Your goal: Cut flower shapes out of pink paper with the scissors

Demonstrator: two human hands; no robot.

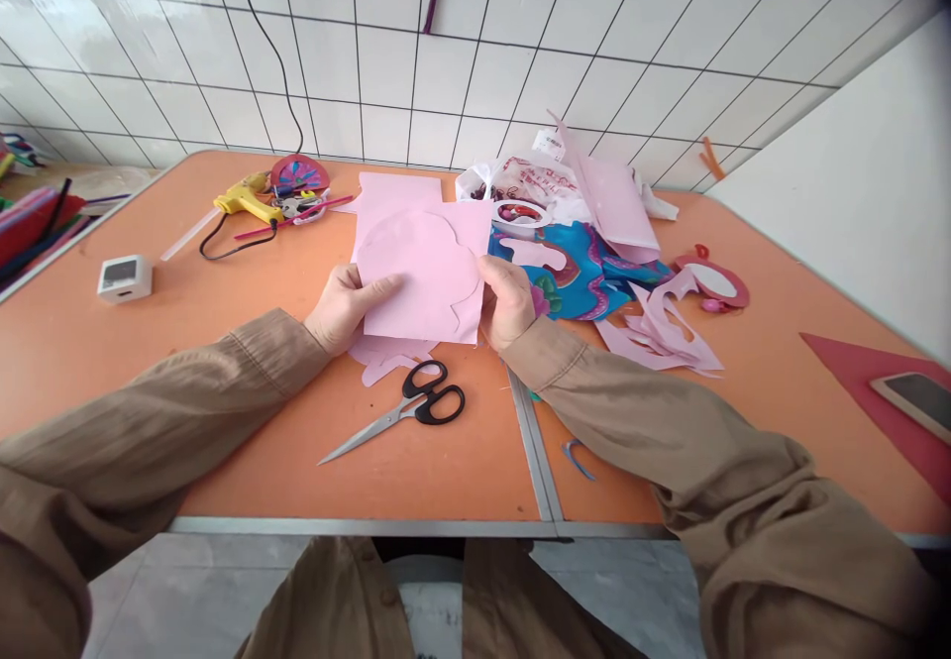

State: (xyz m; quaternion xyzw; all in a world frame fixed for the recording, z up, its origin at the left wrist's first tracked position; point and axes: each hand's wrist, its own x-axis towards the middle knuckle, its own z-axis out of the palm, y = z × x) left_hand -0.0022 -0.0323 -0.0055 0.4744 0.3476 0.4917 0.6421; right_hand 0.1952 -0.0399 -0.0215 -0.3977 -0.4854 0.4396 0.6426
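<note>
I hold a pink sheet (425, 277) upright between both hands above the orange table (245, 342). My left hand (343, 304) pinches its left edge, thumb laid across the front. My right hand (506, 300) grips the right edge, where a rounded cut-out shape overlaps the sheet. Pink offcuts (386, 357) lie under the sheet. Black-handled scissors (405, 411) rest on the table just in front of my hands, blades pointing left.
A yellow glue gun (245, 201) with its cable lies at the back left, near a small white cube (124, 277). A blue patterned piece (580, 268), pink scraps (661, 327) and plastic bags (535, 183) clutter the right. A phone (917, 401) sits on a red sheet (847, 362) at far right.
</note>
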